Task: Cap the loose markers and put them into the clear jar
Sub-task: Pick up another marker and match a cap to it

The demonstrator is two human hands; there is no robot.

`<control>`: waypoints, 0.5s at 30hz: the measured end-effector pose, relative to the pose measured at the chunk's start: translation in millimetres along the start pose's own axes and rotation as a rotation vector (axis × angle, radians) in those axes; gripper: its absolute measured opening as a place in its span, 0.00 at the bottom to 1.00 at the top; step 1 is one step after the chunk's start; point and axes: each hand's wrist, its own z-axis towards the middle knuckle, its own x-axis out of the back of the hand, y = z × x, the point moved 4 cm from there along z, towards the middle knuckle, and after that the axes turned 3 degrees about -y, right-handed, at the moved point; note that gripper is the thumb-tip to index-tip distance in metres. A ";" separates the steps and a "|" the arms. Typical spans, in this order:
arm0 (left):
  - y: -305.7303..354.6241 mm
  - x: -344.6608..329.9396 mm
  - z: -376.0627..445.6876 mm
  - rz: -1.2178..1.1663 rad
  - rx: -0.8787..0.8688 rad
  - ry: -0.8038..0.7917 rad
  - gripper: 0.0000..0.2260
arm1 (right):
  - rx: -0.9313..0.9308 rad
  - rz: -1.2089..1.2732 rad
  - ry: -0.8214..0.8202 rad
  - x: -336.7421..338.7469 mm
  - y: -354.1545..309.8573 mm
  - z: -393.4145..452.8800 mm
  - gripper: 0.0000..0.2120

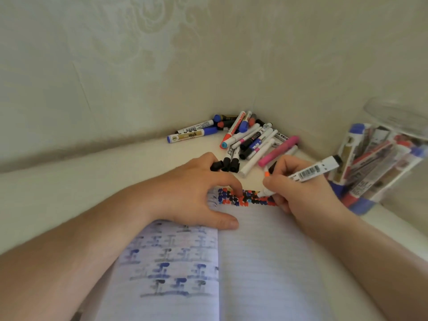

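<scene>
My right hand (303,193) grips an uncapped white marker (308,173), its tip touching the top of the notebook page among coloured dabs (245,197). A small orange cap (267,174) shows between that hand's fingers. My left hand (196,193) presses flat on the open notebook (254,262), fingers spread. A pile of loose markers (245,137) lies in the corner against the wall, several white with black, blue, red or pink caps. The clear jar (379,163) stands at the right with several markers inside.
The notebook's left page carries blue and black ink marks (171,258). Patterned walls meet in a corner right behind the marker pile. The white table surface (69,181) extends to the left of my left arm.
</scene>
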 end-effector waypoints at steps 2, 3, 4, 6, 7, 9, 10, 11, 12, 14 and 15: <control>-2.1 1.3 -0.2 0.017 0.035 -0.018 0.26 | -0.016 0.063 -0.054 -4.1 -2.9 7.5 0.13; -2.7 2.3 -0.3 0.021 0.053 -0.030 0.26 | -0.028 0.064 -0.082 -4.7 -4.8 11.6 0.16; -3.4 3.5 -0.2 0.027 0.071 -0.038 0.26 | -0.037 0.047 -0.099 -3.9 -6.6 15.4 0.19; -4.8 4.7 0.5 0.043 0.104 -0.053 0.27 | -0.050 -0.010 -0.096 -1.7 -11.3 17.3 0.21; -5.5 4.8 0.8 0.047 0.118 -0.058 0.27 | -0.052 -0.046 -0.092 -1.8 -12.4 16.4 0.20; -6.0 4.5 0.7 0.053 0.143 -0.067 0.27 | -0.048 -0.130 -0.077 -6.0 -11.2 11.9 0.17; -5.6 4.2 1.0 0.059 0.149 -0.071 0.27 | -0.043 -0.161 -0.052 -8.4 -9.4 9.2 0.15; -5.3 3.9 1.5 0.066 0.151 -0.074 0.27 | -0.039 -0.173 -0.022 -10.1 -7.0 7.6 0.15; -5.1 3.9 1.7 0.069 0.154 -0.077 0.27 | -0.037 -0.171 0.004 -11.1 -5.4 7.0 0.14; -5.3 3.5 1.8 0.060 0.153 -0.083 0.27 | -0.044 -0.176 0.026 -11.2 -4.7 6.5 0.14; -5.3 3.5 2.0 0.056 0.150 -0.084 0.27 | -0.054 -0.184 0.029 -10.9 -4.9 5.9 0.13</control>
